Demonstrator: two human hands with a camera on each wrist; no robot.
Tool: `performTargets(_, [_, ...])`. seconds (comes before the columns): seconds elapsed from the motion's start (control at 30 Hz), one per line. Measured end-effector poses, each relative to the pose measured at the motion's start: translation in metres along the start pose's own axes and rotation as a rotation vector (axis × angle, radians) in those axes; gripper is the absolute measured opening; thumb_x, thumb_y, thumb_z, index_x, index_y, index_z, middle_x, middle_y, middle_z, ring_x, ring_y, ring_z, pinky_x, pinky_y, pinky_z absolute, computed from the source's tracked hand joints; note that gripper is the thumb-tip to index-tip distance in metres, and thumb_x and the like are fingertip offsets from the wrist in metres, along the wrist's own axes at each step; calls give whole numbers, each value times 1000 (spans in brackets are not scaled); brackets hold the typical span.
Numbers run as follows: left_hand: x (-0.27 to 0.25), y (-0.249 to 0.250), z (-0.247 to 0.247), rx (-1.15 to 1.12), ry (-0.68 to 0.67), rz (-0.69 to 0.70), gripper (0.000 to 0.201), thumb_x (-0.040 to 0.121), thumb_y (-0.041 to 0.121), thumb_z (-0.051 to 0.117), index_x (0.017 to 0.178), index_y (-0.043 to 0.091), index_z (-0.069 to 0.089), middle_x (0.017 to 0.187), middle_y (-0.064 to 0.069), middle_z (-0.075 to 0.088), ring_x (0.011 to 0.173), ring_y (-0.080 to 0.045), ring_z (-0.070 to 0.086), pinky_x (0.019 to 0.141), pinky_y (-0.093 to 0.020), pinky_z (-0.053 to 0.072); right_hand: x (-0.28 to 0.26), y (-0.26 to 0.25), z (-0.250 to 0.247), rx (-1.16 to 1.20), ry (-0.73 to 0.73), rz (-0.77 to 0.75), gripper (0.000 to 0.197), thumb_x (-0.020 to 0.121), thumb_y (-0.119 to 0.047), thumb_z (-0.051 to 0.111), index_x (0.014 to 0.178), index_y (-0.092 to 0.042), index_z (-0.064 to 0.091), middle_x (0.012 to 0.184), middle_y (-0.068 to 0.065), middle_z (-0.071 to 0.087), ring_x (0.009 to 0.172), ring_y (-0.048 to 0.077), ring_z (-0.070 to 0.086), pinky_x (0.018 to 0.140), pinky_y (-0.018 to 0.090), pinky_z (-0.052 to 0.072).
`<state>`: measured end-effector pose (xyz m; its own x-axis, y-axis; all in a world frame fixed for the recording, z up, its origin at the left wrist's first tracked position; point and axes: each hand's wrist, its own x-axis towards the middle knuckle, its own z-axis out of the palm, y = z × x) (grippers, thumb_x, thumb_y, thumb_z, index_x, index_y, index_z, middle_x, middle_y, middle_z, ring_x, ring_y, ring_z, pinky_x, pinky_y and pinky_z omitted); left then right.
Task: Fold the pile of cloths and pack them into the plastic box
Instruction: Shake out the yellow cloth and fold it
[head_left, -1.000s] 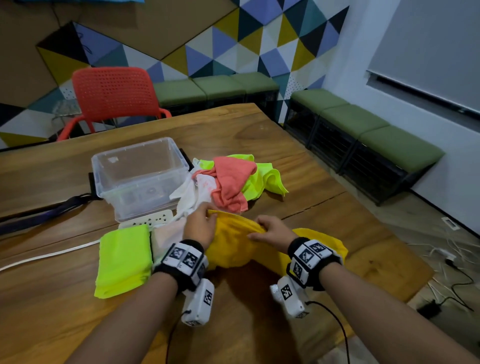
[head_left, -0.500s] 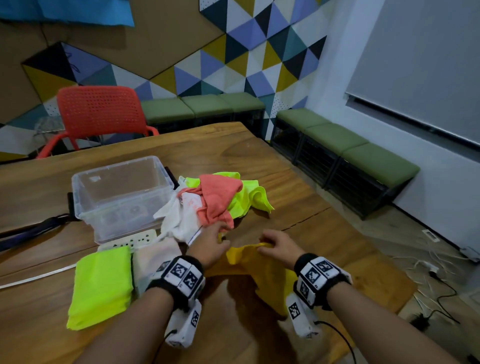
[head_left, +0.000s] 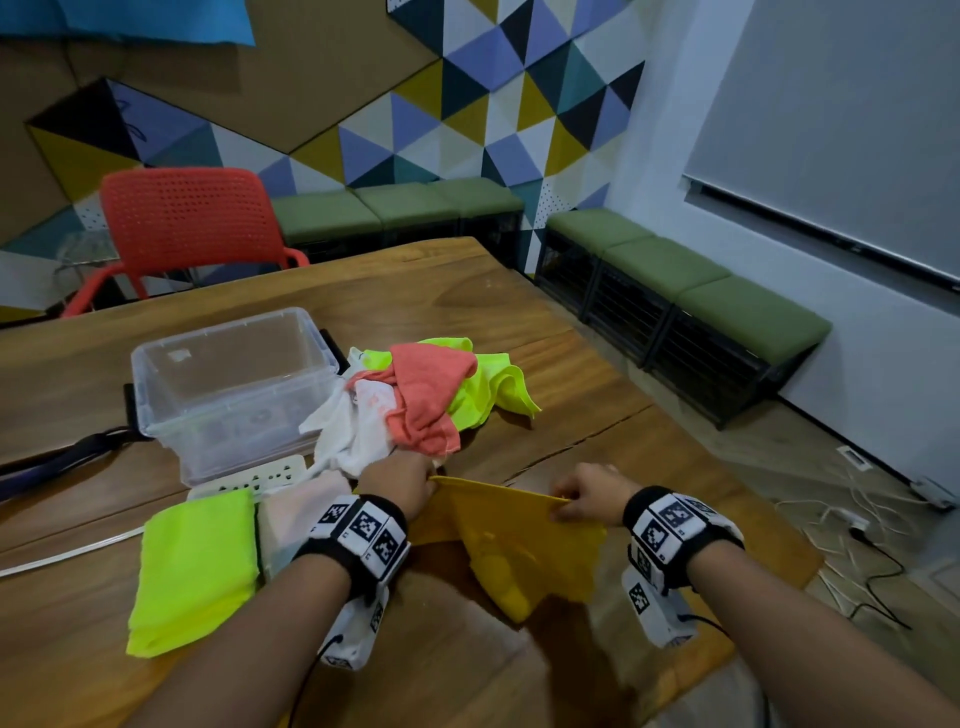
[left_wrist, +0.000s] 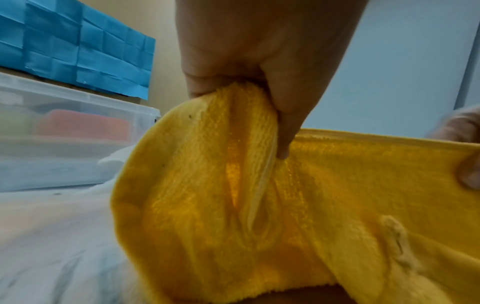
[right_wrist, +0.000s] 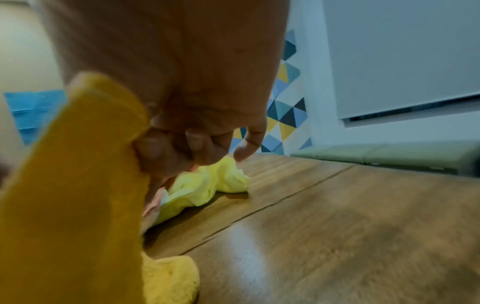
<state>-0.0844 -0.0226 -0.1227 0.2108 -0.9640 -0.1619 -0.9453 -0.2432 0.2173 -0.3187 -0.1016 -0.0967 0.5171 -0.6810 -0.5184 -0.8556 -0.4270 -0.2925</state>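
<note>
Yellow terry cloth (head_left: 519, 540), thick-piled and hemmed, is held above the wooden table (head_left: 597, 426) at its near edge, directly in front of the person. Its top hem runs left to right between the two hands and is drawn nearly straight; the body hangs below, bunched and creased, with the lower part sagging towards the tabletop.

The left hand (head_left: 397, 480) pinches the left end of the hem, thumb against curled fingers, with a gathered pleat of pile caught in the grip, as the left wrist view shows. The right hand (head_left: 587, 493) pinches the right end likewise, fingers curled round the edge. Both hands are equally placed; the long axis lies across the body, so a fold would, in my judgement, bring one end over to the other.

A clear plastic storage box (head_left: 234, 384), rigid and open-topped, stands well left and beyond the hands. Just beside its right wall lies the unfolded pile (head_left: 415, 400): white, coral and neon-green cloths, soft and crumpled. A folded neon-green cloth (head_left: 195, 566) and a folded pale cloth (head_left: 296, 519) lie flat, side by side, near the left forearm. Packing is not yet begun, as far as the box contents can be read.
</note>
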Motion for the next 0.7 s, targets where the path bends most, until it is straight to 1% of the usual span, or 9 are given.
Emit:
performTargets(0.1, [-3,-5,4,14,-31,-37,29,95,32,45,116,21,62,120,-4,61,111,-23,58,88,-34,46,-1,10,1,248,-26,-41,10,90,-23,59,82,-26,63,81,-7,58,83,12,57,84,28,46])
performTargets(0.2, [-1,-7,8,-19,-86,-97,28,94,32,45,115,19,60,118,-6,62,111,-24,57,89,-33,46,2,22,3,442,42,-14,15,90,-33,58,83,-22,67,90,15,66,86,25,61,86,35,48])
performTargets(0.27, [2,-7,9,-255,-86,-178,27,93,33,48,113,16,55,112,-9,63,105,-26,58,88,-32,44,7,27,5,568,143,46,33,88,-39,57,101,-11,66,93,25,63,80,32,60,75,37,51])
performTargets(0.3, [2,-6,8,-441,-60,-235,25,93,33,49,111,15,50,105,-11,62,99,-27,59,85,-31,43,8,28,5,636,220,110,28,91,-31,56,107,-10,62,86,21,61,70,29,58,63,33,50])
performTargets(0.4, [5,-1,4,-965,105,-386,18,96,27,43,103,13,34,86,-10,52,86,-25,50,76,-31,35,8,27,2,797,414,289,9,95,-8,44,93,-13,52,69,6,47,47,17,44,40,23,35])
performTargets(0.5, [5,6,-1,-1008,119,-328,8,97,13,37,103,9,41,89,-12,51,91,-27,49,79,-32,35,-1,8,-3,988,171,120,22,96,-5,42,82,-13,58,77,5,52,47,14,53,42,21,44])
performTargets(0.57, [0,14,0,-985,86,-216,13,94,7,44,100,11,54,101,-11,56,100,-28,52,87,-32,40,-5,-10,-1,1078,-74,-44,27,93,3,38,95,-12,61,83,4,59,60,15,64,50,22,51])
performTargets(0.6, [-4,18,1,-1002,93,-147,15,92,3,47,96,13,58,100,-7,58,97,-25,53,85,-29,42,-6,-18,1,1072,-148,-105,32,91,7,37,101,-14,60,86,3,62,67,15,67,53,22,53])
performTargets(0.7, [-16,27,5,-1066,135,-21,16,87,-1,58,92,13,63,89,6,60,88,-10,54,77,-17,42,4,-38,9,839,-72,-224,27,93,3,44,96,-19,60,82,-2,64,64,6,65,54,16,51])
